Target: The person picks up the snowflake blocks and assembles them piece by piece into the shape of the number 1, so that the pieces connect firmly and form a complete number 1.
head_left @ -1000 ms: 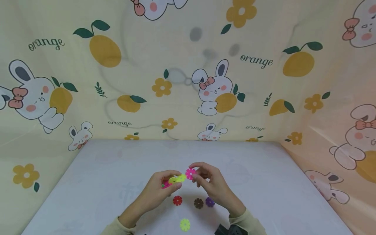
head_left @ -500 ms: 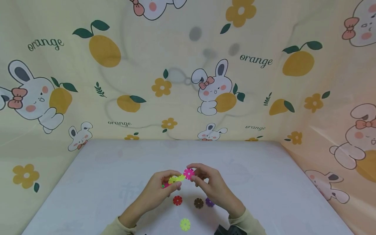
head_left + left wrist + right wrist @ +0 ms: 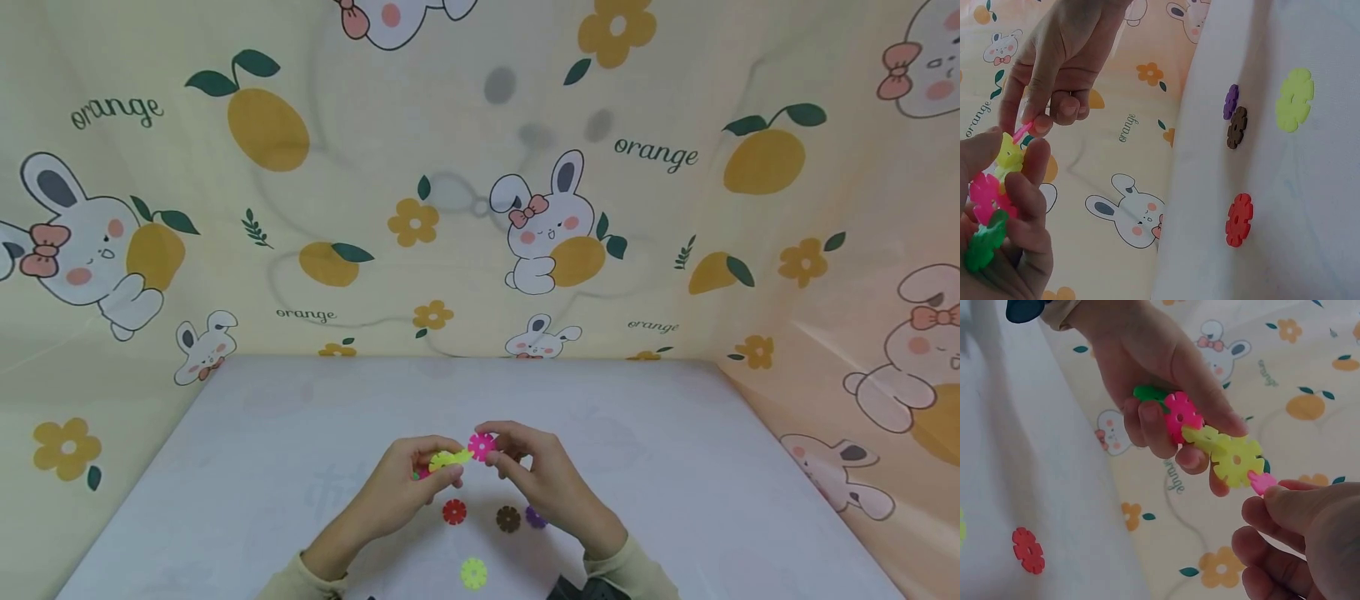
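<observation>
While gripping green-pink-yellow disc chain (image 3: 1205, 435) in curled left hand (image 3: 414, 482), pinching pink disc (image 3: 1262, 482) between thumb and finger of right hand (image 3: 552, 477), up against chain's yellow end, above white table (image 3: 637, 425). Unable to tell if slotted. Note red disc (image 3: 454, 512), brown disc (image 3: 508, 519), part-hidden purple disc (image 3: 535, 517) and yellow-green disc (image 3: 473, 573) flat below.
</observation>
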`<state>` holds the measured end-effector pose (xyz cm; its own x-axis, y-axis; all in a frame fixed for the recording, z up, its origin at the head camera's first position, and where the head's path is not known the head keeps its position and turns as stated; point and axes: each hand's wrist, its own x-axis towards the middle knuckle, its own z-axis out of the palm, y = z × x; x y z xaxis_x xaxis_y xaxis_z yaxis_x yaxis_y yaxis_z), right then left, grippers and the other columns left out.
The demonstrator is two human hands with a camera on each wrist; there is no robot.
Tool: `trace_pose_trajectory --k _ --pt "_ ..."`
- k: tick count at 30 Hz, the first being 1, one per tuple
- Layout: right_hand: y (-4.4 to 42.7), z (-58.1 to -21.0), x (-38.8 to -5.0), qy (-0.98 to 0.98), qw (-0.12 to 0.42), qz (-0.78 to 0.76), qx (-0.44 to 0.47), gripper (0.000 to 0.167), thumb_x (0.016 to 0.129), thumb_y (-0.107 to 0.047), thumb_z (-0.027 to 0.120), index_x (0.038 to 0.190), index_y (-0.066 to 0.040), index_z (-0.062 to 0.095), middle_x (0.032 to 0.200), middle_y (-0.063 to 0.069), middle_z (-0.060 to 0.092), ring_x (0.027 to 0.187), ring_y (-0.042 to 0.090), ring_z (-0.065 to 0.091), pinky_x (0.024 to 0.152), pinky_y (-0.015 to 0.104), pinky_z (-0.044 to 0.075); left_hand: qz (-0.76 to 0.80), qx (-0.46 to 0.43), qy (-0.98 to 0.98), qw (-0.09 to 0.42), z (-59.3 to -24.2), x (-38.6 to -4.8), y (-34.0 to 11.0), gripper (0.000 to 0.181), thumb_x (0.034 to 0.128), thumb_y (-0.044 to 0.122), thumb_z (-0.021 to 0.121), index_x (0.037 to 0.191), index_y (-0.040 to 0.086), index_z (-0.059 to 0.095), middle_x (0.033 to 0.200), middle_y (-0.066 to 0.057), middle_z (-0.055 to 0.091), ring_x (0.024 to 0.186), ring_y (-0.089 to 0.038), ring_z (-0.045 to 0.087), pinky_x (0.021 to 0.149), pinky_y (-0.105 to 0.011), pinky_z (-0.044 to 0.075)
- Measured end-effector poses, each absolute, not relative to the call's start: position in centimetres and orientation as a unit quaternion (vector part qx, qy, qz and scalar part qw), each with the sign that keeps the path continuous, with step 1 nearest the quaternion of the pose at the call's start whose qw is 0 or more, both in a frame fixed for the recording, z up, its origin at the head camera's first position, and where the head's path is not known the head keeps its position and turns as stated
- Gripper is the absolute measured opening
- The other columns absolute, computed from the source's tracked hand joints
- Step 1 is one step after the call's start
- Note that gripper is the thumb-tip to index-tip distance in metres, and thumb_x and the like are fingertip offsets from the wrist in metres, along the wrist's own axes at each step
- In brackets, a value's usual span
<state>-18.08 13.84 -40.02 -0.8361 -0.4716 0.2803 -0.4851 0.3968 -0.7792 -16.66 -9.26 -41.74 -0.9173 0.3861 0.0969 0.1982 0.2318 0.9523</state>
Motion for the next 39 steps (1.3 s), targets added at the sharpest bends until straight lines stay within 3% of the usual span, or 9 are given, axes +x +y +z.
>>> trace_pose_trajectory --k 7,13,28,39 --pt "13.76 -39.96 -17.94 -0.836 0.006 0.464 0.292 0.030 0.097 -0.014 0.067 0.127 -0.019 0.067 0.086 -0.002 0.071 0.068 0.005 0.061 0.060 0.023 0.051 0.584 0.195 0.783 0.085 -41.76 -16.70 -9.39 0.027 0.0970 0.022 0.069 0.118 0.005 0.069 0.094 -0.011 0.078 0.056 -0.004 0.050 0.049 -0.017 0.036" --pt "13.57 -39.96 -17.81 -0.835 0.008 0.467 0.291 0.030 0.098 -0.013 0.066 0.127 -0.018 0.067 0.086 -0.002 0.071 0.069 0.015 0.064 0.059 0.023 0.050 0.585 0.192 0.784 0.085 -41.54 -16.55 -9.42 0.025 0.0976 0.018 0.068 0.118 0.003 0.070 0.096 -0.010 0.078 0.061 -0.006 0.056 0.054 -0.018 0.042" --pt "13.38 -40.13 -17.82 -0.831 0.008 0.471 0.295 0.029 0.097 -0.017 0.067 0.127 -0.017 0.068 0.086 -0.001 0.073 0.068 0.004 0.061 0.058 0.022 0.049 0.584 0.198 0.783 0.085 -41.73 -16.73 -9.59 0.025 0.0979 0.022 0.068 0.116 0.005 0.071 0.095 -0.009 0.079 0.062 -0.007 0.058 0.056 -0.019 0.045" --pt "13.38 -40.29 -17.88 -0.826 0.002 0.477 0.300 0.029 0.097 -0.016 0.067 0.126 -0.018 0.068 0.086 -0.001 0.073 0.068 0.019 0.066 0.063 0.023 0.051 0.586 0.187 0.782 0.095 -41.76 -16.76 -9.66 0.026 0.0963 0.025 0.070 0.116 0.008 0.073 0.096 -0.009 0.078 0.062 -0.008 0.059 0.053 -0.018 0.042"
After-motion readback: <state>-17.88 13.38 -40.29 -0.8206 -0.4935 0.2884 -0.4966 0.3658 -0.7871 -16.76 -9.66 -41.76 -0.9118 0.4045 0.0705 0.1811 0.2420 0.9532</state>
